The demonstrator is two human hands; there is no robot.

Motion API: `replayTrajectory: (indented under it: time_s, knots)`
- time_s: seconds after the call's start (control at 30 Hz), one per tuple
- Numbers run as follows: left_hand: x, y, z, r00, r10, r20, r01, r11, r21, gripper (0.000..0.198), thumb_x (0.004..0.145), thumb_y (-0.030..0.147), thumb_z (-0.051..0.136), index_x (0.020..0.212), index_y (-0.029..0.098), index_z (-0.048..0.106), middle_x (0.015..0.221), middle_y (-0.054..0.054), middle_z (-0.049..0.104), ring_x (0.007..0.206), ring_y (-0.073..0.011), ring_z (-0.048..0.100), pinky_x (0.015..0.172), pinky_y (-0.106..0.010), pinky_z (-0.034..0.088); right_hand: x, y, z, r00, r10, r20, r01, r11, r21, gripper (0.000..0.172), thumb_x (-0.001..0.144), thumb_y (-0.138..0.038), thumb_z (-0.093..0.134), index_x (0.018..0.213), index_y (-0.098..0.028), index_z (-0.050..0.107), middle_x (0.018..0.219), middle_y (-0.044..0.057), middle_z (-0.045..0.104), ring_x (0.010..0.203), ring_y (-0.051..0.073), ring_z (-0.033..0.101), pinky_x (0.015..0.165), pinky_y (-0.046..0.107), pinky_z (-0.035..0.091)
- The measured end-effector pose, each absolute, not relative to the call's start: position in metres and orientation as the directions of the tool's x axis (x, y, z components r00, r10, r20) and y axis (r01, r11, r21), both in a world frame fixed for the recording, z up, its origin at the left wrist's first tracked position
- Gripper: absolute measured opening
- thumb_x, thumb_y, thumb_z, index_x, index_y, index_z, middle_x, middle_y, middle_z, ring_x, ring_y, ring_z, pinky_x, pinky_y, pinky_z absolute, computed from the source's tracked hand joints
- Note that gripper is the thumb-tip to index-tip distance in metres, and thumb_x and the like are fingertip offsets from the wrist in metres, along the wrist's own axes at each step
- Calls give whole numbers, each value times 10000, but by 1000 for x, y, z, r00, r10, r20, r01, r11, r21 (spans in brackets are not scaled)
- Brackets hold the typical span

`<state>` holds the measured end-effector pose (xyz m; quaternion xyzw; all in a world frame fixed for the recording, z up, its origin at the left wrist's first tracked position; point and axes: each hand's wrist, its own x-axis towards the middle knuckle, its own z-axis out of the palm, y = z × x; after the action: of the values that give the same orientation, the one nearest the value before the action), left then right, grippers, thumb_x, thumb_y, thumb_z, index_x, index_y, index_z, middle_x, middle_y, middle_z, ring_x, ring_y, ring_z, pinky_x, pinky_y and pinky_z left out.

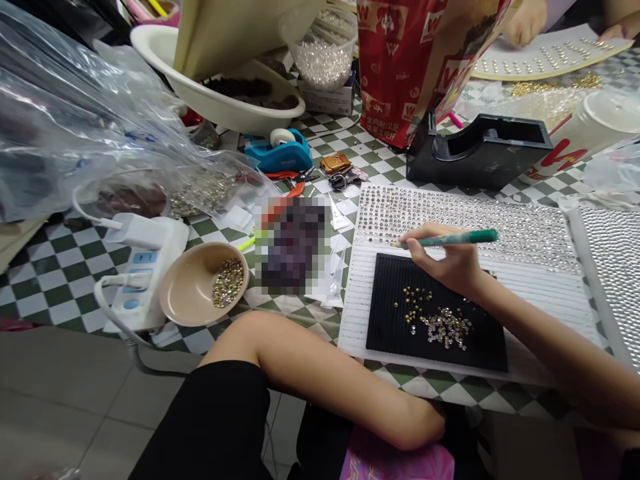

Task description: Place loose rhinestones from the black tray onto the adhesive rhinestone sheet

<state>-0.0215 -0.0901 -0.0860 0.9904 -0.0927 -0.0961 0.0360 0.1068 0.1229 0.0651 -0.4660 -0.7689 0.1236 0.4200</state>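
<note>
My right hand [447, 263] pinches a slim green pencil [463, 237], its tip at the lower left edge of the rows of clear rhinestones [465, 213]. Those rows cover the upper part of a white ridged board [540, 300]. Beneath my right hand, a black ridged tray [483, 353] lies on the board, with loose clear rhinestones [447, 327] and gold-toned ones [413, 310] scattered on it. My left forearm crosses below the table edge; the left hand [423, 423] is bent down near my lap, its fingers hidden.
A beige bowl [183, 287] of stones sits beside a white power strip [165, 250]. Behind are a blue tape dispenser [283, 155], a black tape dispenser [480, 157], a red paper bag [395, 73] and a paper cup [585, 130]. Another person's hand [525, 23] rests on a studded sheet.
</note>
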Motion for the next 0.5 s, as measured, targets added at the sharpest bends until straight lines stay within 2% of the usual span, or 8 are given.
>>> replayTrajectory:
  time_s: [0.07, 0.13, 0.27, 0.4, 0.5]
  knots:
    - [-20, -92, -87, 926, -333, -176, -300, -935, 188, 200, 547, 187, 806, 623, 327, 685, 855, 64, 729, 824, -165, 648, 795, -303, 576, 101, 135, 58, -241, 809, 536, 608, 556, -566, 134, 883, -191, 572, 788, -195, 666, 743, 23, 735, 650, 136, 677, 609, 281, 546]
    - [-19, -92, -87, 904, -388, -177, -343, -908, 239, 267, 491, 104, 760, 533, 345, 654, 806, 79, 736, 817, -185, 659, 824, -311, 576, 97, 142, 52, -252, 807, 534, 616, 559, -555, 152, 888, -196, 565, 771, -184, 661, 724, 25, 725, 628, 131, 662, 590, 275, 532]
    - [-20, -86, -83, 886, -429, -176, -373, -886, 276, 249, 463, 81, 702, 439, 304, 593, 742, 62, 730, 818, -181, 674, 866, -303, 565, 94, 146, 46, -264, 801, 537, 620, 567, -542, 153, 892, -201, 566, 776, -180, 663, 723, 23, 717, 621, 125, 647, 594, 271, 519]
    - [-23, -82, -78, 883, -436, -175, -379, -881, 282, 243, 452, 60, 676, 422, 278, 572, 807, 20, 751, 879, -190, 677, 980, -312, 521, 94, 146, 45, -282, 778, 562, 617, 596, -514, 137, 894, -190, 570, 787, -179, 655, 720, 24, 712, 627, 127, 649, 598, 268, 516]
    - [-21, -82, -77, 873, -452, -185, -386, -870, 306, 268, 470, 66, 669, 391, 277, 525, 790, 36, 744, 847, -172, 672, 960, -300, 529, 94, 146, 45, -301, 765, 569, 615, 612, -497, 129, 896, -182, 566, 796, -185, 648, 737, 25, 717, 665, 134, 665, 622, 266, 528]
